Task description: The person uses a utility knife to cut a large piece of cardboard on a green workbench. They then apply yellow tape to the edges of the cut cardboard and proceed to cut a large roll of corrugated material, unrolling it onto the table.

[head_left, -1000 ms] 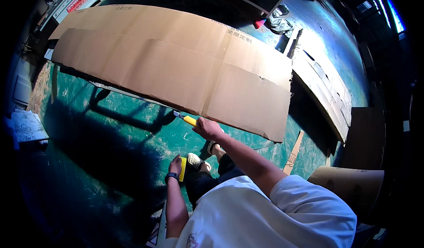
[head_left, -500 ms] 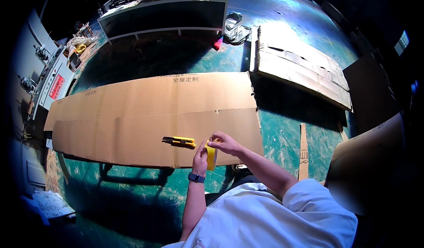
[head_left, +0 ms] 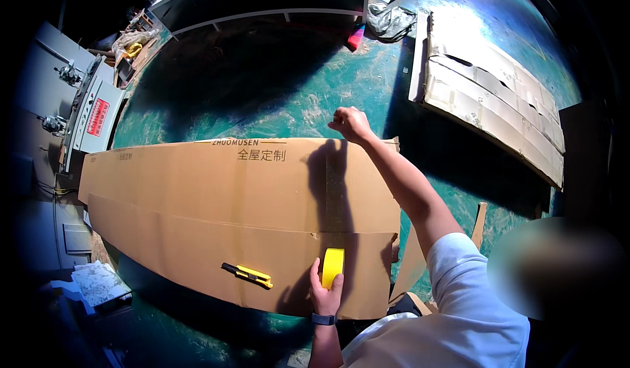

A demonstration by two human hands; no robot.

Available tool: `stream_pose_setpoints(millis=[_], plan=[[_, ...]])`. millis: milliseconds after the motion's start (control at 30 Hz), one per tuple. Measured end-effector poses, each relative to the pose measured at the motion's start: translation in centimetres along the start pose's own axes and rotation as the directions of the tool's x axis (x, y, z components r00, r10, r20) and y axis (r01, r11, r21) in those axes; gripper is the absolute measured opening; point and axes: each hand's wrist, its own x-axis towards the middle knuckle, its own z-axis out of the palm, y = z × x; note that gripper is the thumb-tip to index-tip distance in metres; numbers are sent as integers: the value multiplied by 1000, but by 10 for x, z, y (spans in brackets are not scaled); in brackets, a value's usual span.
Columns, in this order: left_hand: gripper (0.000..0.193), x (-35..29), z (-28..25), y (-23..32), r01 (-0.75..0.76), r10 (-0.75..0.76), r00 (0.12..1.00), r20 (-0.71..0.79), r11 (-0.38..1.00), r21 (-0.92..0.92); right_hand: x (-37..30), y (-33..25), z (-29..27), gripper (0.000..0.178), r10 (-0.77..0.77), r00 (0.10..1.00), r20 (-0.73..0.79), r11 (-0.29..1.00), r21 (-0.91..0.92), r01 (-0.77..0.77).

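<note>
My left hand [head_left: 324, 290] grips a roll of yellow tape [head_left: 334, 267] near the front edge of a large brown cardboard sheet [head_left: 184, 194]. Stretched out past the sheet's far edge, my right hand [head_left: 352, 124] is closed, its fingers curled in a pinch. A faint see-through strip of tape [head_left: 338, 201] seems to run from the roll toward that hand; its end is hidden by the fingers. Left of the roll, a yellow and black utility knife [head_left: 247, 275] lies on the cardboard.
At the far right is a stack of flattened pale cardboard [head_left: 495, 102]. A dark-fronted bench [head_left: 269, 4] stands at the back, with a plastic bag [head_left: 392, 21] beside it. Grey machinery [head_left: 92, 115] is on the left. Narrow cardboard offcuts [head_left: 480, 224] lie right of the sheet.
My right hand has moved away from the roll, out to the sheet's far edge. The left hand with the tape has shifted right, and the view has tilted lower.
</note>
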Motion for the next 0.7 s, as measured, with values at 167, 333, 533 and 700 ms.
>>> stream_pose_setpoints(millis=[167, 333, 533, 700], plan=[[85, -40, 4, -57, 98, -110, 994, -20, 939, -329, 47, 80, 79, 49, 326, 696, 640, 943, -276, -188], [80, -39, 8, -60, 22, -52, 993, -105, 964, -266, 35, 1, 78, 79, 274, 610, 743, 959, -161, -234], [68, -38, 3, -65, -61, 40, 993, -113, 980, -187, -20, -40, 70, 82, 288, 902, 321, 934, -302, -191], [50, -87, -59, -35, 24, -65, 981, -182, 976, -216, -187, -86, 89, 89, 89, 948, 307, 935, -355, 27]])
